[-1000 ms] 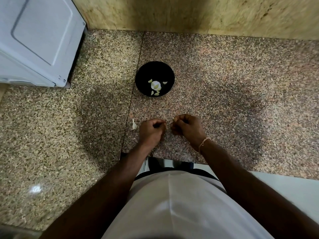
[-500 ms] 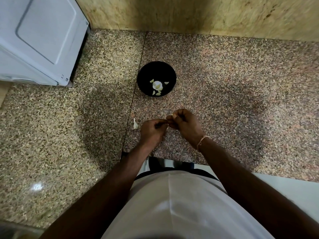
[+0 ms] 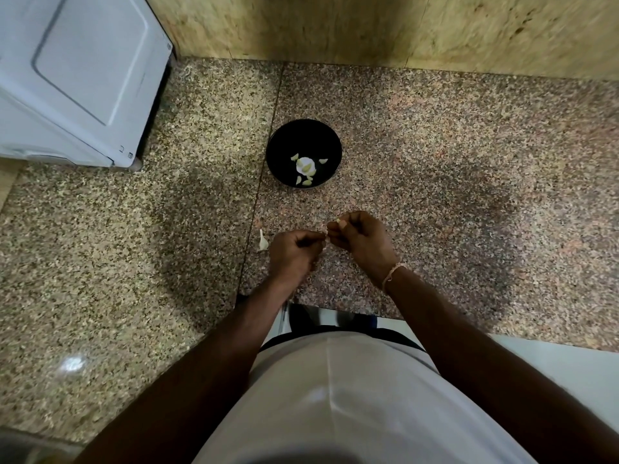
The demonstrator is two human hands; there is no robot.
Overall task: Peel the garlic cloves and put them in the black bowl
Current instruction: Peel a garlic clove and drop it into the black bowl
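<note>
Change: a second ago your two fists sat apart, low over the counter; now your right hand (image 3: 360,241) is raised toward 12 o'clock and its fingertips meet those of your left hand (image 3: 294,251).
Right hand: its fingers are curled, pinching a small pale clove (image 3: 342,223) at the tips; how much skin is left on it is too small to tell.
Left hand: its fingers are curled too, thumb and forefinger nipped together right against the right hand's tips. It looks as if it is pinching a scrap of skin, though you cannot see the scrap clearly.
Meaning: you appear to be mid-peel, drawing the skin off between the two pinches. The clove is not yet ready for the bowl, by this reading.
Black bowl (image 3: 284,142): it stands at 12 o'clock from your hands, apart from them, on the speckled counter (image 3: 435,162).
In the bowl: several peeled cloves (image 3: 305,165) lie on its floor, so part of the task is done.
Spare clove (image 3: 263,242): one unpeeled piece lies on the counter just at 9 o'clock of your left hand, so more peeling likely follows.
Next: once the skin is off, carry the pinched clove forward to 12 o'clock and drop it in.
White appliance (image 3: 77,72): at 10 o'clock, well apart.
</note>
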